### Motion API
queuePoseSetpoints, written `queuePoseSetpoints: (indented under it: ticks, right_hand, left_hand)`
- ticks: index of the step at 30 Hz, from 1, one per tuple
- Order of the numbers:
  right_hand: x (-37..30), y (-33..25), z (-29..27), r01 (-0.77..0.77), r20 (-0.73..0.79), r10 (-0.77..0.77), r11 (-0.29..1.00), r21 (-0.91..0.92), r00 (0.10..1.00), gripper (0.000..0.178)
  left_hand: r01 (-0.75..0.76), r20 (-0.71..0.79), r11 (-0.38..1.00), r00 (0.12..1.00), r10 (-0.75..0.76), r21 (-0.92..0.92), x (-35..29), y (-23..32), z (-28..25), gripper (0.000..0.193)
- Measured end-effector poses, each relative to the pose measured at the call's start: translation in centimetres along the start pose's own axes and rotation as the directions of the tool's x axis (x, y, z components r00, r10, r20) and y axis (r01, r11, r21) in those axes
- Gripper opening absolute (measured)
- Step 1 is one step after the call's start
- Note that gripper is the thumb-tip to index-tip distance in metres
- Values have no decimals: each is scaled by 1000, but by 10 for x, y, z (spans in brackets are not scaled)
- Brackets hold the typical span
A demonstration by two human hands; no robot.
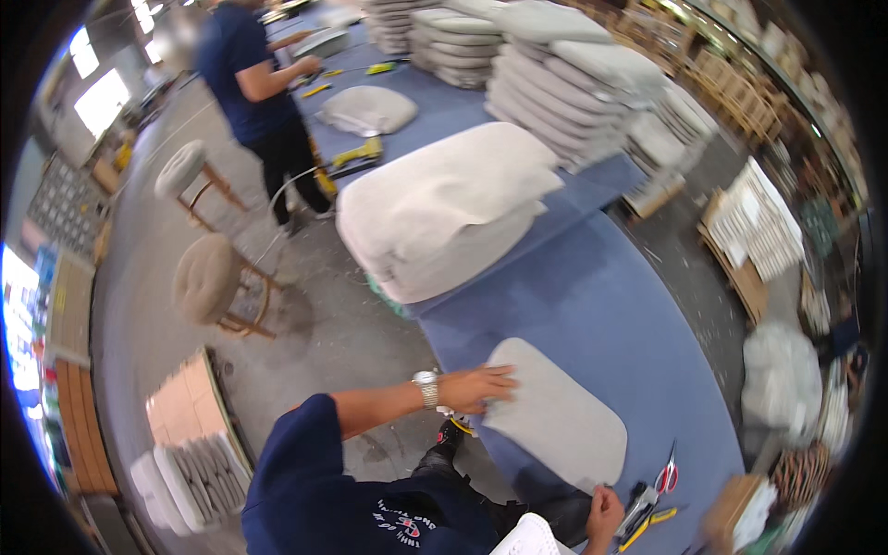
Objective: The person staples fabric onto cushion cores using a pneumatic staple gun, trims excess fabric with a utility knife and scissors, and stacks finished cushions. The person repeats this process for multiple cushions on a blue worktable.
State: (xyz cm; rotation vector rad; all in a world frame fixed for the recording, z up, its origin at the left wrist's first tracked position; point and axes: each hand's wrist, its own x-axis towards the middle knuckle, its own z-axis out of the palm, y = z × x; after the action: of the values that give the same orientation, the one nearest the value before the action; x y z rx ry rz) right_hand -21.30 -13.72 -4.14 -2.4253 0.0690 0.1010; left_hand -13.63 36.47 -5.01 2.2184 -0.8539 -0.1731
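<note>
A light grey, rounded-rectangle seat pad (560, 416) lies flat on the blue-covered table. My left hand (479, 387), with a metal watch at the wrist, rests its outstretched fingers on the pad's left edge. At the pad's near corner is my right hand (605, 514), its fingers closed in a pinch on the edge; the exact grip is small in view. Just right of that hand lie red-handled scissors (666, 477), a grey metal tool (640, 507) and a yellow-and-black cutter (647, 525).
Beyond the pad stands a cloth-covered cushion stack (444, 208). Tall stacks of grey cushions (564, 92) line the far right. A yellow tool (356, 157) lies near a co-worker (242, 74) at the far left. Two round stools (208, 277) stand on the floor left of the table.
</note>
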Motion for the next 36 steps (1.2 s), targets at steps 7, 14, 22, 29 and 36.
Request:
queuePoseSetpoints:
  ticks: [7, 14, 22, 29, 36]
  right_hand:
    - [63, 66, 105, -204, -319, 184, 978, -33, 930, 59]
    - [73, -31, 101, -565, -293, 517, 818, -107, 804, 68]
    - [71, -12, 112, -499, -394, 442, 865, -51, 806, 62]
    - [63, 2, 122, -437, -424, 371, 897, -65, 826, 64]
    - [70, 15, 114, -335, -426, 286, 941, -42, 858, 62]
  left_hand:
    - [295, -277, 956, 918, -284, -3, -2, -17, 52, 38]
    - [708, -566, 706, 592, -574, 25, 45, -20, 84, 59]
    - [703, -575, 705, 616, -539, 92, 33, -45, 99, 73]
    - [762, -530, 647, 552, -644, 7, 35, -30, 93, 71]
    - [779, -436, 519, 354, -827, -352, 47, -40, 88, 74]
